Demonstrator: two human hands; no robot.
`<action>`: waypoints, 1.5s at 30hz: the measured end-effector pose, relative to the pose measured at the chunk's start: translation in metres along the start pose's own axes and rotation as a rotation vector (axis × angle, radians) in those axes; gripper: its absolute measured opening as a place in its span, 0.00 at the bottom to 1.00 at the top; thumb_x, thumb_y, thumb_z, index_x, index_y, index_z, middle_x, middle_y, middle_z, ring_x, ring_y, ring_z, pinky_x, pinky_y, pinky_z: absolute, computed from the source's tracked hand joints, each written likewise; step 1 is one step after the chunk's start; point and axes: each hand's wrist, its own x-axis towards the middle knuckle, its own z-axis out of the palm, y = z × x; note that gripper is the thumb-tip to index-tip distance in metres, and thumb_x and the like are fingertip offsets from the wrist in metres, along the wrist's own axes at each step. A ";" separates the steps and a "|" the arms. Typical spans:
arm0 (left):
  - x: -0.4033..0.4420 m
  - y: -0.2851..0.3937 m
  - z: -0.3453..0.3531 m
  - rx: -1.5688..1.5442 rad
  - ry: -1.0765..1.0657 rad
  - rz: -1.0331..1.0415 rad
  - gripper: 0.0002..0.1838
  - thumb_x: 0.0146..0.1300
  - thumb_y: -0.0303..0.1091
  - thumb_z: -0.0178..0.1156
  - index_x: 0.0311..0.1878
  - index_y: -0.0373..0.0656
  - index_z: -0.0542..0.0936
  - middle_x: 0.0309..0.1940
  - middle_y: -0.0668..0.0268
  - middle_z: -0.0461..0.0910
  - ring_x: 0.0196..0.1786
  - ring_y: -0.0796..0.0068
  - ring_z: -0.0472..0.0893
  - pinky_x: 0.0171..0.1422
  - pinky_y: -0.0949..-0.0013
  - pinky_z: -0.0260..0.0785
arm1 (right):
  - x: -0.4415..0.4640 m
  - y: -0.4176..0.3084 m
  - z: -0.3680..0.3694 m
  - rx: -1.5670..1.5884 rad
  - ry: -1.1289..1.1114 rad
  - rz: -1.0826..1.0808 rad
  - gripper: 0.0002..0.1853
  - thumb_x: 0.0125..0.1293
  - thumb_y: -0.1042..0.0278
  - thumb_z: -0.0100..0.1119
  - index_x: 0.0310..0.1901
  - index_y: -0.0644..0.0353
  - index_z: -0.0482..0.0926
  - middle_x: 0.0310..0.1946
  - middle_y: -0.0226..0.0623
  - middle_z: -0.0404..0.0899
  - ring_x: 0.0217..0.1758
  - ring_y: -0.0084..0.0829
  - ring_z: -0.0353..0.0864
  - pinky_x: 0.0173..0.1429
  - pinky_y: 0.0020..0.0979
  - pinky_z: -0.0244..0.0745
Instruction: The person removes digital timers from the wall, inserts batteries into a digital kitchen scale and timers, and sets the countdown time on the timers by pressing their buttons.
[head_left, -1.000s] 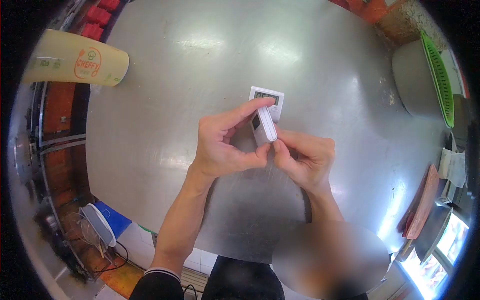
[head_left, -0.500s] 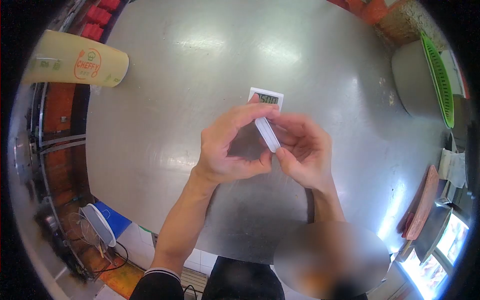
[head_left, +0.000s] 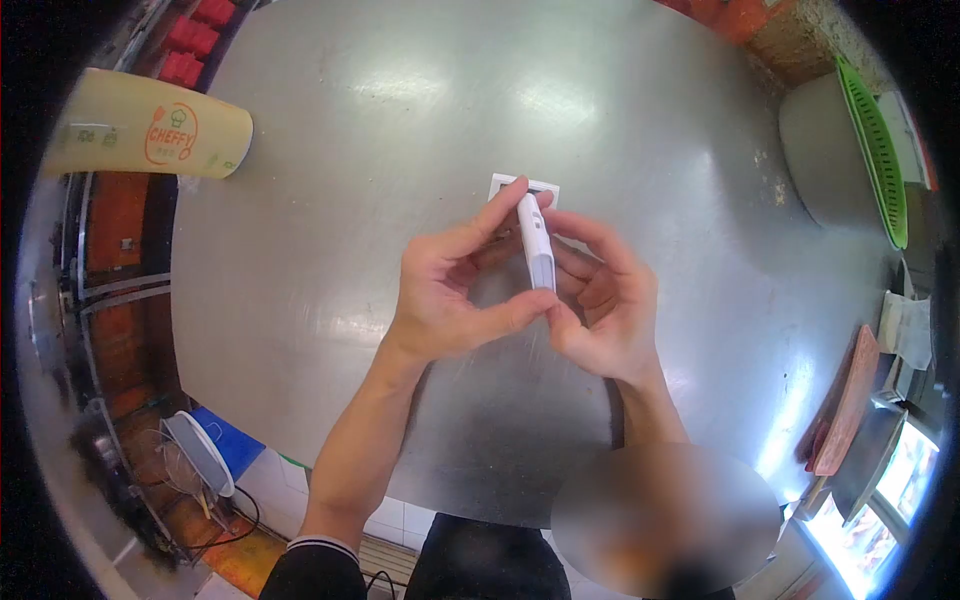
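Observation:
A small white device (head_left: 537, 243) is held on edge between my two hands over the metal table (head_left: 300, 250). My left hand (head_left: 450, 275) grips it with the fingertips at its far end and the thumb at its near end. My right hand (head_left: 608, 300) has its thumb at the near end and its fingers along the right side. Just beyond the fingertips lies a white digital timer (head_left: 497, 184) on the table, its display mostly covered by the fingers.
A yellow cylinder with "CHEFFY" lettering (head_left: 160, 125) is at the far left. At the right are a grey container (head_left: 825, 150), a green basket (head_left: 872, 150) and a reddish board (head_left: 848, 405). A round strainer (head_left: 198, 455) hangs low on the left.
The device has been turned in my hands, so a narrow edge with a small slot now faces up. My fingers have shifted along it and cover more of the timer's display.

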 end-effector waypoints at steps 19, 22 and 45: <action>0.001 0.004 -0.014 0.032 -0.063 -0.066 0.43 0.42 0.16 0.78 0.67 0.39 0.75 0.60 0.50 0.80 0.59 0.65 0.82 0.59 0.63 0.82 | -0.007 0.004 0.001 -0.449 -0.071 -0.071 0.37 0.48 0.80 0.62 0.66 0.69 0.71 0.61 0.50 0.78 0.61 0.43 0.81 0.59 0.40 0.85; 0.000 0.003 -0.015 0.015 -0.066 -0.065 0.43 0.42 0.16 0.78 0.67 0.38 0.75 0.59 0.49 0.80 0.58 0.65 0.82 0.59 0.63 0.82 | -0.007 0.004 0.002 -0.461 -0.069 -0.086 0.37 0.48 0.80 0.62 0.66 0.69 0.71 0.61 0.51 0.78 0.61 0.43 0.82 0.58 0.39 0.86; 0.000 0.007 -0.023 -0.074 -0.129 -0.143 0.45 0.39 0.17 0.77 0.68 0.35 0.73 0.61 0.48 0.79 0.63 0.59 0.80 0.67 0.56 0.75 | -0.002 -0.002 -0.006 -0.096 -0.137 0.060 0.33 0.48 0.86 0.71 0.60 0.65 0.76 0.61 0.40 0.75 0.66 0.36 0.75 0.66 0.41 0.80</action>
